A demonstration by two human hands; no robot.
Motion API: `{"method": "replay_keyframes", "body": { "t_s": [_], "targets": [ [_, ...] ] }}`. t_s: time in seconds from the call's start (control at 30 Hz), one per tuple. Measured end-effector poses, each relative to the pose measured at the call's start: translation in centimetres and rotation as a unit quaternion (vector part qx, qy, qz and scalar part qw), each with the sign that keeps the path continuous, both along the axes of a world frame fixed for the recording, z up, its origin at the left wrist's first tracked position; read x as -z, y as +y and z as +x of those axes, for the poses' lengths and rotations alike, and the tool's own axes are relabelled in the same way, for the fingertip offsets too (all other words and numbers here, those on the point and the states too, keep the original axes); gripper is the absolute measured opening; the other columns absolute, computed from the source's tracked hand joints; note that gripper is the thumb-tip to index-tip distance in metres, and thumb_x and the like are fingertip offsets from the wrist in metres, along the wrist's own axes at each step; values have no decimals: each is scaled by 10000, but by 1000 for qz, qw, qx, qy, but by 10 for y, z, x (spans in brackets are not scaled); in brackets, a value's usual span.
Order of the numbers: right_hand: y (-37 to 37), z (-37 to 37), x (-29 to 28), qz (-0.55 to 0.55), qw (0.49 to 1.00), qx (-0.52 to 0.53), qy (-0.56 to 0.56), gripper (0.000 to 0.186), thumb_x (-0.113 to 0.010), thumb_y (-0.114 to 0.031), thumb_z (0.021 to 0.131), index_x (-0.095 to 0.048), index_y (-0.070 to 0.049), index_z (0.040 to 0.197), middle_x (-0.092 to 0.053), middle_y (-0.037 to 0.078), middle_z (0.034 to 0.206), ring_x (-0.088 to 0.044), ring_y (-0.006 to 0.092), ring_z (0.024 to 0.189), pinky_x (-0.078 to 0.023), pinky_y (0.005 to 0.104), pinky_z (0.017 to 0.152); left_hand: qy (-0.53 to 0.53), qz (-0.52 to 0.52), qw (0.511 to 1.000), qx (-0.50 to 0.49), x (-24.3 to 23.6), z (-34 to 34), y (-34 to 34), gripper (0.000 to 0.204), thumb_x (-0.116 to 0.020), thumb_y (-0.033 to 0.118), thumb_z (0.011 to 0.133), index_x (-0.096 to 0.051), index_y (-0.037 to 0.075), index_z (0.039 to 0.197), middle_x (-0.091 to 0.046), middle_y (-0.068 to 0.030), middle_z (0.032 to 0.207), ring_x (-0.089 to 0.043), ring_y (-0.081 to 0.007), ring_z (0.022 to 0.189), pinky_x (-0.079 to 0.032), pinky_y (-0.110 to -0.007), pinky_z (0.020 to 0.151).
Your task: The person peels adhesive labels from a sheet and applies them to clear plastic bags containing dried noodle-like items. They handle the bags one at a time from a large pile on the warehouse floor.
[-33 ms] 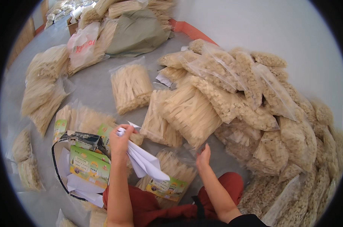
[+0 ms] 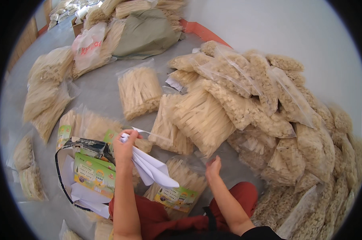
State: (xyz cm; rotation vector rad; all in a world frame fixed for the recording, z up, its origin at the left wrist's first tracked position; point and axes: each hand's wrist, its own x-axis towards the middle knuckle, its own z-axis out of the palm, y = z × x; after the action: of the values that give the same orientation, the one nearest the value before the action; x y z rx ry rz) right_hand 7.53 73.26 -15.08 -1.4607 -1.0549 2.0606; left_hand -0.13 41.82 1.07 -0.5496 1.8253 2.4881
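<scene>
My left hand (image 2: 124,149) is closed on crumpled, folded white paper (image 2: 153,170) at lower centre. My right hand (image 2: 213,168) is open, fingers loosely curved, just below a large clear bag of pale dried strips (image 2: 201,120), with nothing visible in it. Beneath the paper lies another bag of strips (image 2: 163,198) bearing a green and yellow label. To the left, a black-edged open carton (image 2: 63,172) holds green printed cards (image 2: 91,172) and white sheets (image 2: 89,202). My red-clad knees show at the bottom.
Many bags of chunky dried pieces (image 2: 293,160) are heaped on the right against a white wall (image 2: 289,24). More strip bags (image 2: 139,88) lie on the grey floor (image 2: 91,86). At the back are a grey-green sack (image 2: 145,34), a pinkish plastic bag (image 2: 89,44) and further piles.
My left hand and the paper have shifted very slightly to the left. My right hand is a touch further left as well.
</scene>
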Motion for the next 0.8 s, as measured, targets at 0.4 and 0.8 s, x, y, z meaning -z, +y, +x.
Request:
{"method": "replay_keyframes", "body": {
  "t_s": [0.4, 0.8],
  "targets": [
    [-39, -34, 80, 67, 908, -397, -115, 661, -520, -354, 899, -263, -43, 1422, -257, 146, 1468, -329, 268, 1293, -317, 389, 1010, 37, 33, 992, -112, -2, 7, -20, 74, -638, 92, 840, -615, 24, 856, -646, -65, 732, -403, -34, 459, -355, -206, 416],
    [15, -5, -47, -128, 918, -374, 14, 399, -593, -408, 880, -548, -36, 1017, -608, 48, 792, -575, 134, 638, -463, 243, 577, 36, 89, 994, -55, 1, -2, 5, 88, -643, 101, 838, -604, 24, 857, -633, -72, 733, -391, -34, 448, -351, -205, 406]
  ]
}}
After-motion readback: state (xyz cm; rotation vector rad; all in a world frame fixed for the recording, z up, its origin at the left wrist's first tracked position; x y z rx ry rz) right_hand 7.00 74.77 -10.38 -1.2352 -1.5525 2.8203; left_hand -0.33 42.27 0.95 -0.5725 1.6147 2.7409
